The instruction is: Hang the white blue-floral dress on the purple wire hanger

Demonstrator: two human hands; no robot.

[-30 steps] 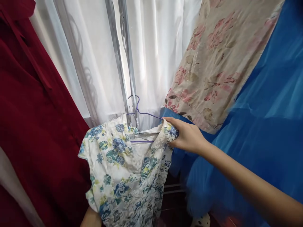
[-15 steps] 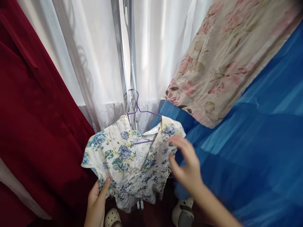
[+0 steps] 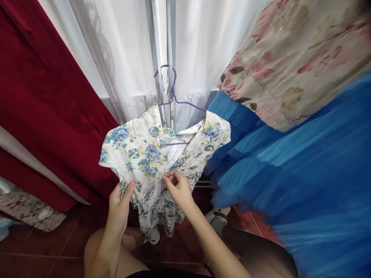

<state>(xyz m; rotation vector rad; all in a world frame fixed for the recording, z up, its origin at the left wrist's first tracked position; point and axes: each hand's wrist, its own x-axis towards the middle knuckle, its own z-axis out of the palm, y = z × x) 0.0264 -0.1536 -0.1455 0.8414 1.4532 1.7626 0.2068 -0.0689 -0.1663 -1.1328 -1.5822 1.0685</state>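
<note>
A white dress with blue flowers (image 3: 145,154) hangs in front of me on a purple wire hanger (image 3: 189,103). Its V neckline faces up, and gathered fabric falls below the waist. My left hand (image 3: 121,200) pinches the dress at its left side, under the sleeve, thumb on top. At the centre front, just below the neckline, my right hand (image 3: 178,187) is closed on the fabric between thumb and fingers. The hanger's hook is beside a thin grey metal upright (image 3: 159,58); whether it rests on anything, I cannot tell.
Dark red cloth (image 3: 43,100) hangs at left, with a patterned fabric piece (image 3: 31,206) low beside it. White curtains (image 3: 124,50) are behind. A pink-flowered beige garment (image 3: 278,81) and blue tulle (image 3: 261,166) hang at right. Red tiled floor (image 3: 69,243) lies below.
My right hand has moved left and down from the dress's right side and closed on its centre front. The left hand keeps its grip. The dress and hanger appear higher in view.
</note>
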